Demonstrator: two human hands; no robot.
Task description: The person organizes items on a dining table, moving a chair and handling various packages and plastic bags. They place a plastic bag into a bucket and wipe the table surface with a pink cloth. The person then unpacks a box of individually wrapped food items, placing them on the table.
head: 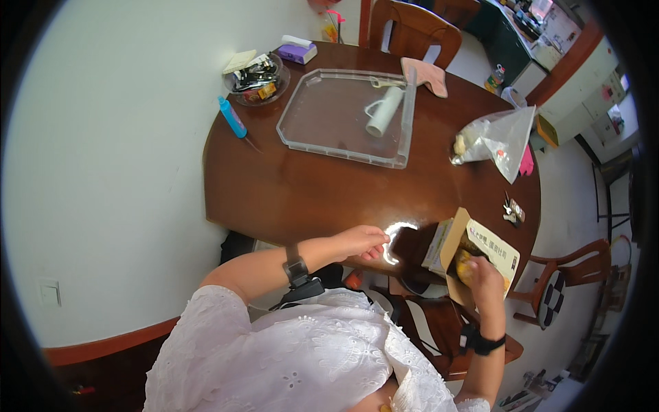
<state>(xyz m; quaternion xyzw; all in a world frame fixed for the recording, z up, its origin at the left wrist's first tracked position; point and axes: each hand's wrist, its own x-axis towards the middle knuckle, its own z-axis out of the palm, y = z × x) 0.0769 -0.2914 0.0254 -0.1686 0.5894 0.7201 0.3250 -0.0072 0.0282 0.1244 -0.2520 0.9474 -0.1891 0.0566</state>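
Note:
My right hand (486,282) reaches into the open end of a cardboard box (494,242) and grips a yellow packet (465,267) inside it. The box lies on the table's near right edge with its flaps spread, and it bears printed writing. How many packets it holds is hidden by the flap and my fingers. My left hand (363,242) hovers over the table's front edge, left of the box. Its fingers are loosely bent, and nothing shows in them. Both wrists wear black straps.
On the brown wooden table (319,195) are a clear plastic tray (340,149) with a white mug (385,112), a blue bottle (232,117), a bowl of small items (257,82), a tissue pack (298,53), a pink cloth (426,76), a plastic bag (494,139) and keys (509,213).

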